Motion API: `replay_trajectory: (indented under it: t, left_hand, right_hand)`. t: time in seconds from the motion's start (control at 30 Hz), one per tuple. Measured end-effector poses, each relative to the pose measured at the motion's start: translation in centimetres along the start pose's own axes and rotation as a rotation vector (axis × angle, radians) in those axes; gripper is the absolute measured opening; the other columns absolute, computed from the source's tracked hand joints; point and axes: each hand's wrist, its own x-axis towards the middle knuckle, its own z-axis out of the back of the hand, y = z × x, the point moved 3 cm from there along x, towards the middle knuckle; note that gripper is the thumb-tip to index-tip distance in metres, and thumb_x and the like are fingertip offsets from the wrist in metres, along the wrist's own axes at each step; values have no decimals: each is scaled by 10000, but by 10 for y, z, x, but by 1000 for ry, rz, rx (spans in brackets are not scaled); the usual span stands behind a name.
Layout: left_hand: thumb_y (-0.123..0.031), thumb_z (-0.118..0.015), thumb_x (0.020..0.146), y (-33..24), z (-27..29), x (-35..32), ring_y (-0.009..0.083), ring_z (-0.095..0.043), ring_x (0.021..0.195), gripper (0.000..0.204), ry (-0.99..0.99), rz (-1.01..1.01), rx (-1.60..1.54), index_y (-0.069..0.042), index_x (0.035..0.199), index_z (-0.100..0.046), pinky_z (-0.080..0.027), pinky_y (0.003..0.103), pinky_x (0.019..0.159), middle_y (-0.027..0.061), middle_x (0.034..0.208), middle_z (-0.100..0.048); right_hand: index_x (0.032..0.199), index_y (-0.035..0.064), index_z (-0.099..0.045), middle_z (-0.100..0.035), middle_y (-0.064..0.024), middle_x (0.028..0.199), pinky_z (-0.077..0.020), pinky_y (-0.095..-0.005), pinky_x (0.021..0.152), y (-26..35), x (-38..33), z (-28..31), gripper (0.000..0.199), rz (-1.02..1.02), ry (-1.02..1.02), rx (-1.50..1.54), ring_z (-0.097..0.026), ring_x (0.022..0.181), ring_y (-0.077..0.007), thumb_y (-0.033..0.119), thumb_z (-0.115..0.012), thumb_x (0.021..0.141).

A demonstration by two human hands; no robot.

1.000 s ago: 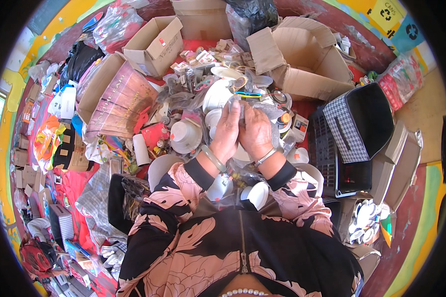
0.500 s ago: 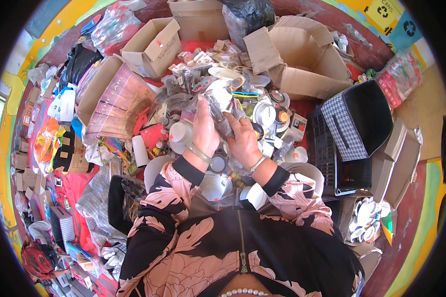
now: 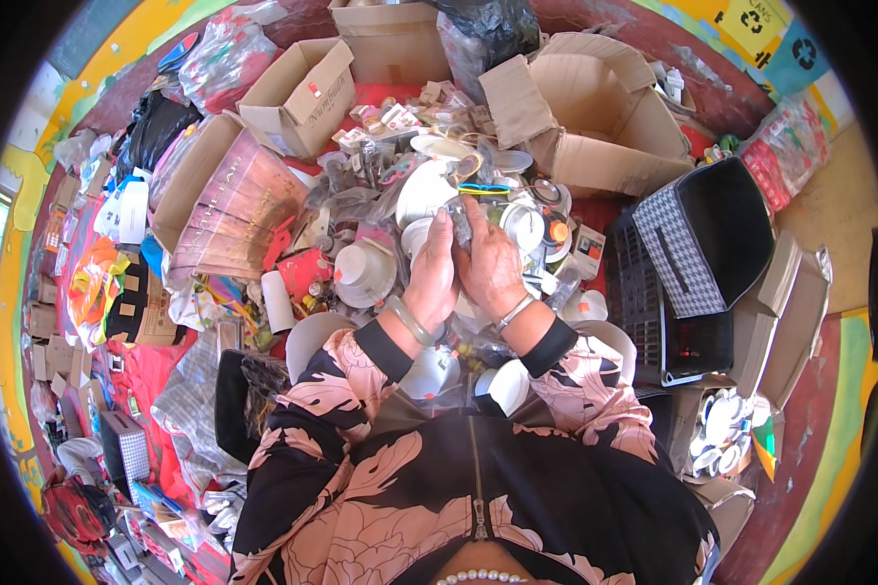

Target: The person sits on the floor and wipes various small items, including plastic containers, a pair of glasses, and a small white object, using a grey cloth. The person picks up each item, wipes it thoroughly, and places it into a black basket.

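Note:
My left hand (image 3: 431,273) and my right hand (image 3: 493,265) are raised side by side over a heap of white cups and lids. Pinched between the fingers of both hands is a small crumpled clear plastic wrapper (image 3: 458,222). A bracelet sits on each wrist. White paper cups (image 3: 365,273) and a white plate (image 3: 425,190) lie just beyond my fingers. More white cups (image 3: 429,370) sit below my wrists, partly hidden by my patterned sleeves.
Open cardboard boxes stand at the back (image 3: 302,93) and back right (image 3: 595,127). A black checked bin (image 3: 702,244) and a black crate (image 3: 654,312) are on the right. A box of pink packets (image 3: 229,205) lies left, with bags and clutter beyond.
Both hands rose from the pile with the wrapper, then drew together in front of me; the wrapper now sits higher between my fingertips.

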Motion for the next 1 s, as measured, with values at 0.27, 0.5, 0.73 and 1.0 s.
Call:
replay_trajectory:
  t: [0.27, 0.5, 0.73, 1.0]
  left_hand:
    - [-400, -400, 932, -34, 4, 12, 159, -522, 924, 418, -127, -219, -5, -43, 1120, -509, -409, 304, 862, 53, 994, -563]
    - [-433, -418, 914, -80, 21, 21, 192, -528, 841, 429, -250, -276, -150, -47, 1075, -514, -443, 344, 788, 83, 923, -581]
    - [-468, -356, 919, -86, 23, 23, 226, -541, 913, 523, -107, -172, -186, -2, 1117, -490, -451, 380, 833, 123, 991, -576]
    - [-447, -378, 919, -38, 2, 4, 224, -544, 1023, 513, 74, 135, -137, -19, 1192, -454, -444, 356, 891, 133, 1089, -567]
  right_hand:
    - [1319, 72, -353, -512, -174, 900, -442, -397, 781, 5, -11, -8, 724, 174, 79, -37, -494, 916, -340, 13, -608, 644]
    - [1277, 83, -413, -563, -192, 865, -467, -434, 693, -20, -17, -4, 578, 240, 280, 46, -572, 794, -362, 95, -570, 721]
    - [1320, -14, -337, -526, -101, 1172, -348, -281, 950, -12, 0, 70, 557, 89, 52, 1166, -490, 1089, -165, 294, -511, 889]
    - [1376, 94, -259, -469, -210, 1207, -220, -445, 1047, 18, -16, 16, 748, 504, 219, -100, -423, 1168, -316, 263, -631, 749]
